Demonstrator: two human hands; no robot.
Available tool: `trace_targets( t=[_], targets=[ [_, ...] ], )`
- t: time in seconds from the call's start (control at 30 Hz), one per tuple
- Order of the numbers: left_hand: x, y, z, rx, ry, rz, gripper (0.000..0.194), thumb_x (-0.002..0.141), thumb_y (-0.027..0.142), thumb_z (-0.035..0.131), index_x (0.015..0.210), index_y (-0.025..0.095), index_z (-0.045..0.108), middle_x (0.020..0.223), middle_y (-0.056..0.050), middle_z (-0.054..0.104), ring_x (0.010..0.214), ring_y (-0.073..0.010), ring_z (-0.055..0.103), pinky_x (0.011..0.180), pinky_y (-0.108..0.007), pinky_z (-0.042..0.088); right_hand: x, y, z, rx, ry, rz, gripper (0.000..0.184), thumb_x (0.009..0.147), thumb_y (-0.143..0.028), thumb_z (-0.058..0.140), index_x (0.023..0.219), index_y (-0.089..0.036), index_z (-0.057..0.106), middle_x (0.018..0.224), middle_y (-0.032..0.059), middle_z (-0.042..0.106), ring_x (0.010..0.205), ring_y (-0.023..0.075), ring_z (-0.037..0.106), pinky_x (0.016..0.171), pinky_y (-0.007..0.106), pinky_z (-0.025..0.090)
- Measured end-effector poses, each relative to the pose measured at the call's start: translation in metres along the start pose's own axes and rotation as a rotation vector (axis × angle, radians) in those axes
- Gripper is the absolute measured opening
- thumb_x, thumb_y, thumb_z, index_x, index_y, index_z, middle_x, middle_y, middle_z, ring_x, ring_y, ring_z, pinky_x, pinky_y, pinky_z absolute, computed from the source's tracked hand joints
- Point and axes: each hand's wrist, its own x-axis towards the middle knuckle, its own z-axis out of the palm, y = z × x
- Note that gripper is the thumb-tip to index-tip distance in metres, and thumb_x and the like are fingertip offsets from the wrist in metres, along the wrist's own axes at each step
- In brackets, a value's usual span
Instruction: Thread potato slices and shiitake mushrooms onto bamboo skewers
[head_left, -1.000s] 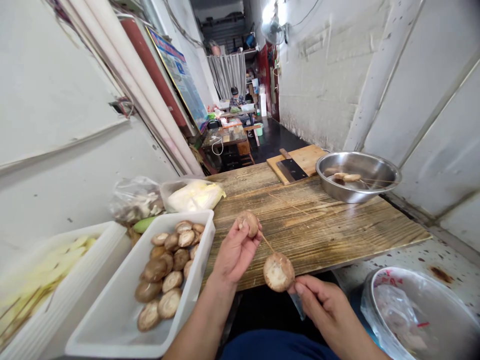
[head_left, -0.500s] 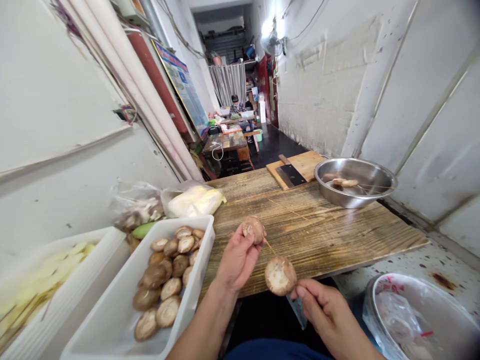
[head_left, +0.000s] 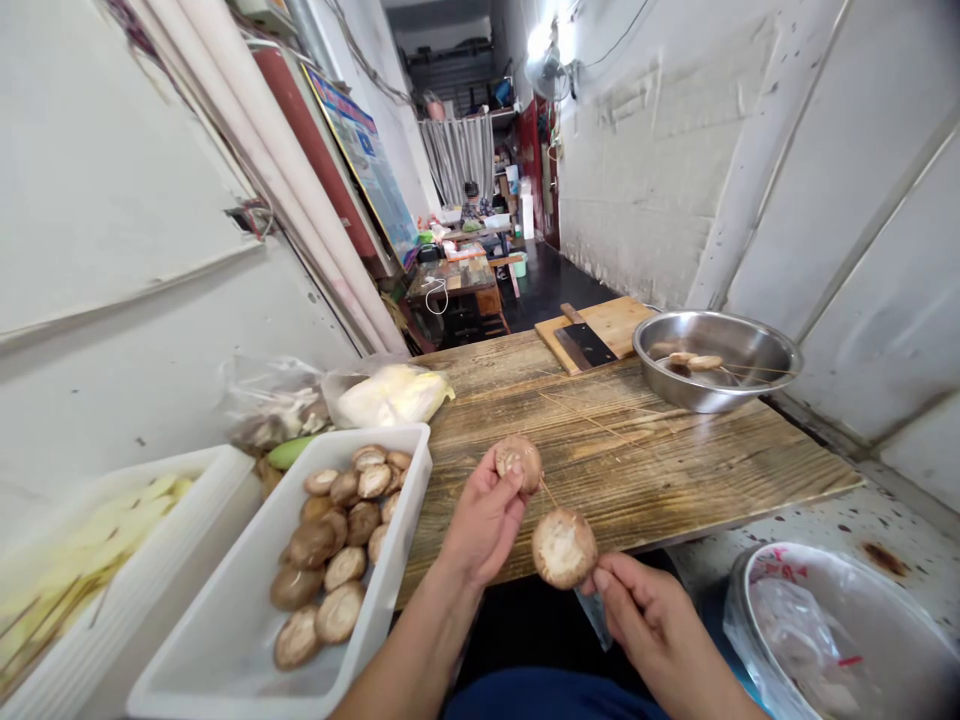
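My left hand [head_left: 486, 525] pinches a brown mushroom [head_left: 519, 462] between thumb and fingers, above the front edge of the wooden table. A thin wooden skewer [head_left: 549, 492] runs from that mushroom to a second mushroom [head_left: 564, 548], whose pale underside faces me. Just below the second mushroom, my right hand [head_left: 637, 605] is closed, thumb against forefinger, on the skewer's lower end, which the fingers mostly hide. How deep the skewer sits in the upper mushroom is hidden. Left of my hands, a white plastic bin [head_left: 202, 610] holds several loose mushrooms [head_left: 343, 568].
A steel bowl [head_left: 716, 362] with skewered mushrooms stands at the table's right. Beside it a cleaver [head_left: 587, 345] lies on a cutting board [head_left: 619, 325]. Loose skewers [head_left: 589, 418] lie mid-table. Pale slices [head_left: 97, 540] fill a bin far left; a lined bucket [head_left: 832, 640] stands lower right.
The upper mushroom and my left hand have shifted slightly right, a little closer to the lower mushroom. My right hand keeps its grip. The camera view has moved slightly.
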Motion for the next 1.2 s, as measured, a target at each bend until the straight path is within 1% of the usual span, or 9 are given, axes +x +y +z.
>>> trace_targets(
  t=[0.13, 0.3, 0.47, 0.6, 0.83, 1.03, 1.13, 1.2],
  targets=[
    [0.0, 0.001, 0.0, 0.014, -0.018, 0.013, 0.016, 0.075, 0.022, 0.067, 0.087, 0.016, 0.06, 0.079, -0.001, 0.054, 0.073, -0.0113, 0.047, 0.071, -0.023, 0.038, 0.0, 0.001, 0.002, 0.018, -0.001, 0.019, 0.038, 0.094, -0.05, 0.036, 0.076, -0.019, 0.05, 0.053, -0.0083, 0.025, 0.044, 0.0081, 0.023, 0.04, 0.021, 0.017],
    [0.0, 0.0, -0.003, 0.019, 0.015, -0.006, 0.024, 0.072, 0.023, 0.07, 0.093, 0.017, 0.06, 0.083, 0.0, 0.056, 0.075, -0.0104, 0.047, 0.073, -0.022, 0.038, 0.004, 0.004, 0.003, 0.011, 0.015, 0.021, 0.04, 0.092, -0.052, 0.037, 0.076, -0.018, 0.051, 0.053, -0.0077, 0.028, 0.046, 0.0085, 0.025, 0.041, 0.021, 0.018],
    [-0.002, -0.002, -0.005, 0.03, 0.047, -0.007, 0.026, 0.071, 0.025, 0.072, 0.093, 0.017, 0.061, 0.082, 0.0, 0.056, 0.073, -0.0097, 0.047, 0.071, -0.022, 0.038, 0.011, 0.011, 0.005, -0.03, 0.039, -0.008, 0.038, 0.093, -0.047, 0.037, 0.075, -0.017, 0.052, 0.055, -0.0066, 0.031, 0.048, 0.0093, 0.027, 0.043, 0.021, 0.022],
    [-0.004, -0.003, -0.004, 0.011, 0.063, -0.033, 0.027, 0.07, 0.027, 0.073, 0.092, 0.017, 0.061, 0.081, 0.001, 0.057, 0.071, -0.0091, 0.047, 0.071, -0.022, 0.038, 0.012, 0.013, 0.009, -0.067, 0.063, -0.056, 0.034, 0.094, -0.042, 0.037, 0.075, -0.018, 0.053, 0.056, -0.0058, 0.033, 0.049, 0.0095, 0.029, 0.043, 0.021, 0.024],
    [-0.008, -0.008, -0.003, -0.013, 0.076, -0.056, 0.027, 0.071, 0.027, 0.072, 0.094, 0.018, 0.06, 0.082, 0.001, 0.058, 0.071, -0.0088, 0.049, 0.069, -0.021, 0.041, 0.016, 0.007, 0.01, -0.127, 0.086, -0.114, 0.032, 0.094, -0.036, 0.038, 0.073, -0.018, 0.053, 0.057, -0.0043, 0.039, 0.049, 0.0098, 0.033, 0.043, 0.02, 0.026],
    [-0.009, -0.008, -0.002, -0.035, 0.107, -0.035, 0.026, 0.071, 0.027, 0.073, 0.091, 0.017, 0.061, 0.08, 0.001, 0.058, 0.073, -0.0087, 0.051, 0.069, -0.019, 0.042, 0.02, 0.004, 0.009, -0.154, 0.087, -0.152, 0.03, 0.095, -0.034, 0.038, 0.072, -0.018, 0.05, 0.057, -0.0053, 0.036, 0.05, 0.0096, 0.033, 0.045, 0.02, 0.027],
    [-0.009, -0.006, 0.0, -0.074, 0.145, -0.029, 0.028, 0.068, 0.028, 0.075, 0.09, 0.017, 0.061, 0.081, 0.001, 0.059, 0.073, -0.0091, 0.052, 0.069, -0.02, 0.044, 0.025, 0.008, 0.008, -0.201, 0.114, -0.212, 0.029, 0.095, -0.031, 0.039, 0.07, -0.019, 0.049, 0.057, -0.0055, 0.035, 0.05, 0.0094, 0.033, 0.047, 0.02, 0.029],
    [-0.01, -0.005, 0.001, -0.138, 0.132, -0.039, 0.034, 0.068, 0.036, 0.074, 0.094, 0.018, 0.061, 0.089, -0.002, 0.062, 0.079, -0.0121, 0.056, 0.074, -0.024, 0.046, 0.029, 0.011, 0.008, -0.245, 0.145, -0.284, 0.028, 0.095, -0.029, 0.039, 0.07, -0.019, 0.049, 0.057, -0.0056, 0.036, 0.05, 0.0091, 0.035, 0.048, 0.021, 0.03]
  ],
)
